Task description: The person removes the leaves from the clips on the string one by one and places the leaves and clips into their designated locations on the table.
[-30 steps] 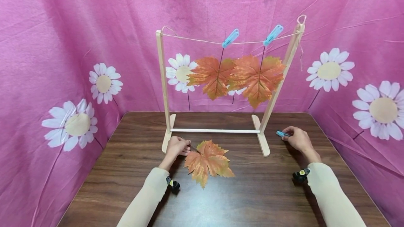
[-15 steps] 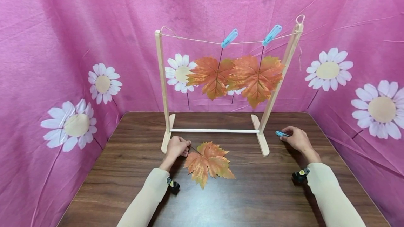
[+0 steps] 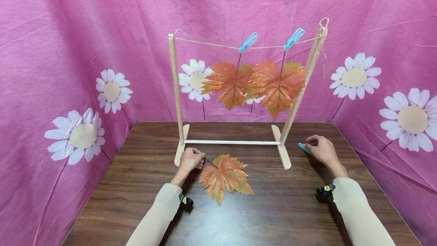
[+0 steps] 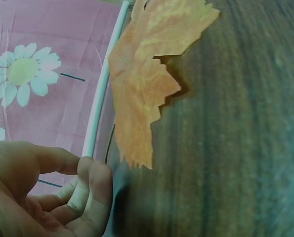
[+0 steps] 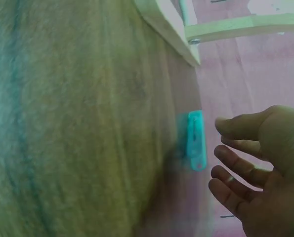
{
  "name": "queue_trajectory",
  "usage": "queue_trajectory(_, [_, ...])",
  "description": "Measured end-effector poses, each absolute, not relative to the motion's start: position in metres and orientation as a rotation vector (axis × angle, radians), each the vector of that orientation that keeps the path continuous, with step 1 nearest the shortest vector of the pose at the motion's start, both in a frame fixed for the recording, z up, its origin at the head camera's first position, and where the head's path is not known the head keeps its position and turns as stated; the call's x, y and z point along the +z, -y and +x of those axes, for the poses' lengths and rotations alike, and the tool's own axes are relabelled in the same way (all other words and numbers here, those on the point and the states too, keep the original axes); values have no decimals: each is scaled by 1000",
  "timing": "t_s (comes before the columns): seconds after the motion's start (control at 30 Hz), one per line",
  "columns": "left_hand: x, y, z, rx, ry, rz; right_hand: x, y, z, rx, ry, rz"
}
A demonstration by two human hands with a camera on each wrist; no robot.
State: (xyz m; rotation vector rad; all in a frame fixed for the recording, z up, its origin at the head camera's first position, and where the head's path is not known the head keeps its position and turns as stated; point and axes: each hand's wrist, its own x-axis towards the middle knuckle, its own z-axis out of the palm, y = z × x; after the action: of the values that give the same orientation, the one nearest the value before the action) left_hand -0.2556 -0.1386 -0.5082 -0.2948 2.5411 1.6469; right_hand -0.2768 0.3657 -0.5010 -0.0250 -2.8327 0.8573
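My left hand (image 3: 192, 158) pinches the dark stem of an orange artificial maple leaf (image 3: 225, 175) between thumb and fingertips. In the left wrist view, the leaf (image 4: 142, 94) spreads out beyond the fingers (image 4: 97, 197), close over the tabletop. On the table at the right lies a light blue clothespin (image 3: 303, 147), just left of my right hand (image 3: 322, 150). The right wrist view has a gap between this clothespin (image 5: 196, 140) and the loosely bent, parted fingers (image 5: 240, 165); nothing is held there.
Behind the hands stands a wooden frame (image 3: 286, 155) with a twine line (image 3: 211, 43) across its top. Two blue clothespins (image 3: 248, 42) hold orange leaves (image 3: 278, 86) on the line. A white rod (image 3: 232, 142) joins the feet. A pink flowered curtain (image 3: 143, 48) surrounds the brown table (image 3: 259, 215).
My right hand has let go of the clothespin, which now lies at a different angle on the table. The left hand keeps its pinch on the leaf stem, hardly moving.
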Motion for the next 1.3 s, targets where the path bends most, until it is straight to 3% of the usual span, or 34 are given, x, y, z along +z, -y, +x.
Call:
queue_trajectory(0.7, [-475,125,-252,1782,-2606,-114,-432,-331,-270,795,2661,79])
queue_trajectory(1.3, [-408,111,-242,1953,-2521,68,-364,-290,-246,816,2538,212])
